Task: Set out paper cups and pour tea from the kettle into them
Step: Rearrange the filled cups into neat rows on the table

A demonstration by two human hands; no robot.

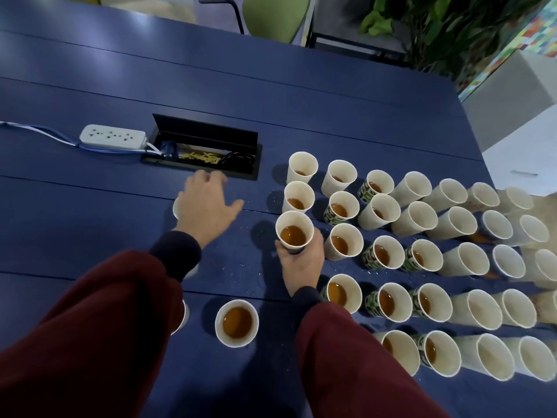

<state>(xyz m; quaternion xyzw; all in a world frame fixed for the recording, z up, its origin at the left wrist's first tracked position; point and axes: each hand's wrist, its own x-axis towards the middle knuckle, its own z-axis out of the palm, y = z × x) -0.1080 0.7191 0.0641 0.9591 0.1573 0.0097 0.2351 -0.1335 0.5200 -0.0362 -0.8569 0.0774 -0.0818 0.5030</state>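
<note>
Dark blue planked tabletop (90,224) fills the view, speckled with droplets near its middle. Beyond its far edge are a green chair (275,13) and a leafy plant (437,28). A grid of white paper cups (422,218) crowds the right half. The nearer-left ones hold brown tea, and the far-right ones are too blurred to judge. The kettle is not in view.

The right hand (301,263) grips a white tea-filled cup (294,233) at the grid's left edge, fingers curled round its lower wall. Squeezing such thin paper would likely buckle it and slop tea, and the neighbouring cups sit so close that a knuckle could topple one.

The left hand (208,203) is spread with relaxed fingers over a mostly hidden white cup (175,209), holding nothing. Just beyond it lie an open black cable well (208,137) and a white power strip (113,135), so a spill running that way could reach the sockets. A dark red sleeve (90,327) partly covers another cup (184,315) and could knock it.
</note>
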